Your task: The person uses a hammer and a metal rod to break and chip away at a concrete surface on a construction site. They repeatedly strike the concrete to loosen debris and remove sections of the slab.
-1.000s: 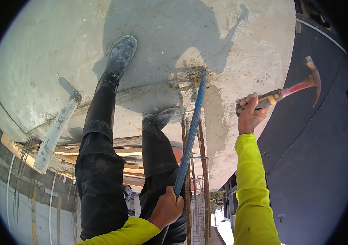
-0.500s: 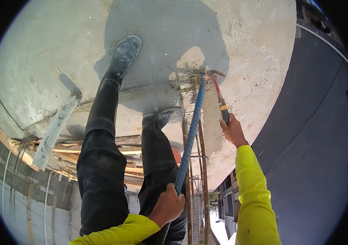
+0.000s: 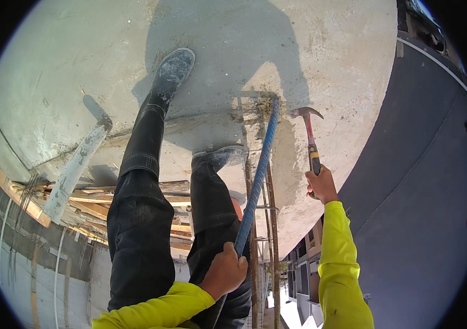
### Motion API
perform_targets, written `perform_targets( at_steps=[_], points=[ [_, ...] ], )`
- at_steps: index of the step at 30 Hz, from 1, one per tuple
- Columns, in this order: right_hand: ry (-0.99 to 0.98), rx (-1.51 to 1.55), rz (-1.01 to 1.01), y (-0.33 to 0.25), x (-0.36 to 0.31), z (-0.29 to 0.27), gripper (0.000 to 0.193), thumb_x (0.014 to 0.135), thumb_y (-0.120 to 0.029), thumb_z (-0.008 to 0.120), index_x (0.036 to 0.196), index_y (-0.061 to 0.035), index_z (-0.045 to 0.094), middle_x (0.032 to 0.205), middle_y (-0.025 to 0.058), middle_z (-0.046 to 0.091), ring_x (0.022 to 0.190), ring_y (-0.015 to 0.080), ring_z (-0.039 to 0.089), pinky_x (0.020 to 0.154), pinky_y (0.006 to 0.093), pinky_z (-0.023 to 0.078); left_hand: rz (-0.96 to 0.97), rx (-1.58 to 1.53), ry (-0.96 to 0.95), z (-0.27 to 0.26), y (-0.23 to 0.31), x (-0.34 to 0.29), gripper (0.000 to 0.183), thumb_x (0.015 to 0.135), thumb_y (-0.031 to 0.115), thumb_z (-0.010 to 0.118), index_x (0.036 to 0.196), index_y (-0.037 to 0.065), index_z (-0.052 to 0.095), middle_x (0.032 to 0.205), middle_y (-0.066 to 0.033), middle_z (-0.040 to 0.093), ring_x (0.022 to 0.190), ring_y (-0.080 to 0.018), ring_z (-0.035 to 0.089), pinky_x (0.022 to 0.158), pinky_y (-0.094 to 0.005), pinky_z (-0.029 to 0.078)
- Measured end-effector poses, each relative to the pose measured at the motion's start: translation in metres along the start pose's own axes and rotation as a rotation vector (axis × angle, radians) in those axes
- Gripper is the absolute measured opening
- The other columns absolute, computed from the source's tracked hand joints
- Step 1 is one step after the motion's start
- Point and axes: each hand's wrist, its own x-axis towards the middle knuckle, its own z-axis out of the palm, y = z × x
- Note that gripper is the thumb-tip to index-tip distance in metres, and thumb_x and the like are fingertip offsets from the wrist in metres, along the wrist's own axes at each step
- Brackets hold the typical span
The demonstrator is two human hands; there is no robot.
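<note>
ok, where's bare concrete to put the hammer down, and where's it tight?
Bare slab left of the raised boot, and right of the hammer toward the edge. Crowded where the blue bar meets the chipped patch, between hammer and lower boot.

A grey concrete slab (image 3: 310, 49) fills the far view. A pale plastic pipe (image 3: 74, 170) leans at the left, above stacked timber planks (image 3: 80, 211). Rusty vertical rods (image 3: 272, 230) stand near centre, buildings (image 3: 304, 263) beyond.
</note>
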Motion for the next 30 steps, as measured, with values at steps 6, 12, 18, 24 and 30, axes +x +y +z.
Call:
perform_targets(
  at_steps=[6, 12, 18, 24, 30],
  points=[
    [0.14, 0.348, -0.064, 0.046, -0.103, -0.064, 0.017, 0.089, -0.011, 0.064, 0.094, -0.0009, 0.051, 0.066, 0.0036, 0.052, 0.049, 0.0131, 0.055, 0.048, 0.0313, 0.054, -0.078, -0.13, -0.158, -0.001, 0.038, 0.002, 0.035, 0.091, 0.017, 0.055, 0.101, -0.015, 0.043, 0.077, -0.034, 0.063, 0.075, -0.0478, 0.067, 0.071, -0.0516, 0.055],
    [0.152, 0.682, -0.235, 0.024, -0.268, -0.093, 0.025, 0.09, -0.016, 0.071, 0.093, -0.0014, 0.052, 0.067, 0.0039, 0.053, 0.051, 0.0119, 0.056, 0.05, 0.0316, 0.056, 0.144, -0.133, -0.188, 0.032, 0.093, 0.011, 0.04, 0.092, 0.018, 0.052, 0.1, -0.02, 0.045, 0.082, -0.0306, 0.066, 0.066, -0.0373, 0.07, 0.066, -0.0438, 0.053],
    [0.231, 0.82, -0.522, 0.01, -0.357, -0.079, 0.048, 0.081, -0.036, 0.083, 0.099, -0.0036, 0.051, 0.089, 0.016, 0.066, 0.082, 0.0247, 0.07, 0.074, 0.0373, 0.059, -0.209, -0.464, -0.171, 0.036, 0.149, 0.013, 0.026, 0.091, 0.009, 0.049, 0.105, -0.012, 0.048, 0.093, -0.0257, 0.062, 0.061, -0.033, 0.069, 0.045, -0.0409, 0.049],
    [0.255, 0.978, -0.941, 0.006, -0.38, -0.054, 0.064, 0.079, -0.058, 0.076, 0.107, -0.0105, 0.043, 0.117, 0.0293, 0.066, 0.122, 0.0398, 0.061, 0.109, 0.0555, 0.042, -0.209, -0.53, -0.18, 0.035, 0.181, 0.009, 0.024, 0.09, 0.006, 0.048, 0.107, -0.01, 0.046, 0.091, -0.0157, 0.057, 0.069, -0.0253, 0.068, 0.05, -0.0371, 0.054],
    [0.384, 1.006, -0.937, -0.001, -0.393, -0.054, 0.071, 0.059, -0.029, 0.095, 0.103, -0.0132, 0.041, 0.09, 0.0181, 0.073, 0.099, 0.0355, 0.072, 0.11, 0.0625, 0.038, -0.211, -0.542, -0.195, 0.027, 0.194, 0.006, 0.024, 0.091, 0.006, 0.048, 0.109, -0.009, 0.044, 0.09, -0.0152, 0.057, 0.071, -0.0256, 0.068, 0.055, -0.0353, 0.058]
  ],
)
